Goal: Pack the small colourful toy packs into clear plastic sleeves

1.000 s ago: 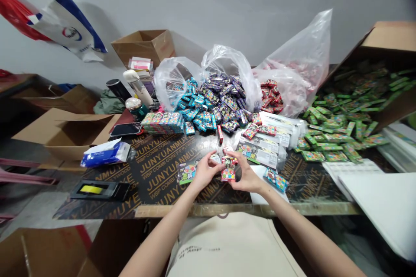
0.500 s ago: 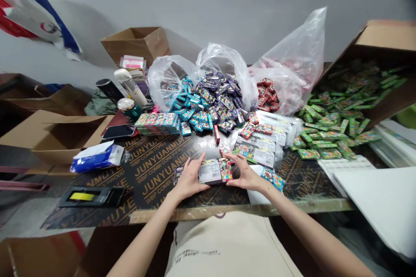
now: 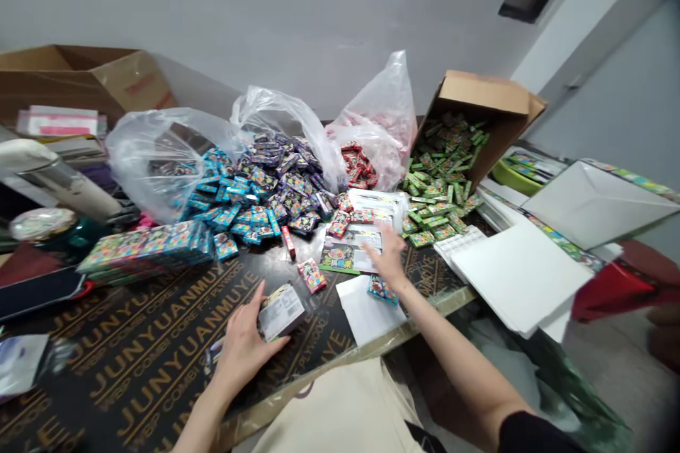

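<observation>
My left hand is closed around a flat pack with a grey-white barcoded label that lies on the table, thumb along its near edge and fingers along its far side. Partly under this hand, a dark small box shows at the palm's left. My right hand hovers over the stack of printed cards, fingers apart and slightly blurred, with nothing seen in them. A red small candy-style box lies between the hands. Beneath the right wrist, blue small boxes rest on a white sheet.
Heaps of blue boxes, purple boxes and red boxes spill from clear plastic bags. Green boxes pour from a tipped carton. A wrapped row of boxes stands left; white sheets lie right.
The view has turned to the right. My right hand has left the pack and moved right to the cards. The red box that was at the pack's right end now lies apart from it.
</observation>
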### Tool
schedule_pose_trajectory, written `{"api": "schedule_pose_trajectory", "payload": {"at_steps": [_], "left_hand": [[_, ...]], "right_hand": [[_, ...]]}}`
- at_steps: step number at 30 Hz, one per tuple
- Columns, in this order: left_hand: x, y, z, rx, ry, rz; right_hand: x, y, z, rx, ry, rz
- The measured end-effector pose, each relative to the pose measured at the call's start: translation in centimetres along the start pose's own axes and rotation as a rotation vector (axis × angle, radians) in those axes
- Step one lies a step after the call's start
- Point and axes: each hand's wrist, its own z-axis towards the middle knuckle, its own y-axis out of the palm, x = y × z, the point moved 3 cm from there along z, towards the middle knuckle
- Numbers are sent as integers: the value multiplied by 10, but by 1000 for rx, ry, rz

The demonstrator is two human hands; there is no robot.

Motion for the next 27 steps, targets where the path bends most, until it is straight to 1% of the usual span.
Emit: {"api": "schedule_pose_trajectory", "payload": {"at_steps": [1,2,3,4,5,6,7,9,11,12,14,15,17,18,20,22,24,27], "left_hand": [[-5,3,-2,-19,-8,28],[-10,7,-4,-42,-7,57],[-15,11,-6,-64,1,84],[-19,14,-8,-80,13,107],[-22,17,-10,-91,26,125],[-25,20,-11,-95,37,137],[-27,22,-12,-94,43,142],[-28,22,-13,-81,29,139],[-24,18,-13,-63,-4,112],[-20,14,-13,-54,-21,88],[-7,5,-11,-41,-35,24],[1,0,-10,-41,-21,-17],[16,-7,-5,-37,25,-82],[22,-10,-3,-31,32,-102],[31,-15,0,-25,37,-140],[34,-20,0,-13,38,-176],[36,-24,-3,-1,51,-203],[37,-31,-5,-4,71,-247]], "right_hand": [[31,-13,9,123,171,-114],[60,-24,14,199,341,-218],[87,-33,16,216,479,-296],[109,-37,17,175,549,-335],[126,-39,16,134,577,-349],[138,-40,14,93,573,-346],[145,-39,10,64,550,-331],[144,-37,3,45,505,-302],[127,-35,-3,51,442,-239],[112,-34,-5,52,374,-165],[69,-30,-9,8,166,76],[44,-27,-11,-58,49,219],[-7,-19,-19,-274,-163,420],[-30,-15,-23,-357,-250,471],[-65,-9,-30,-451,-380,504],[-85,-3,-35,-496,-464,510],[-93,2,-37,-578,-515,544],[-98,8,-39,-729,-500,663]]}}
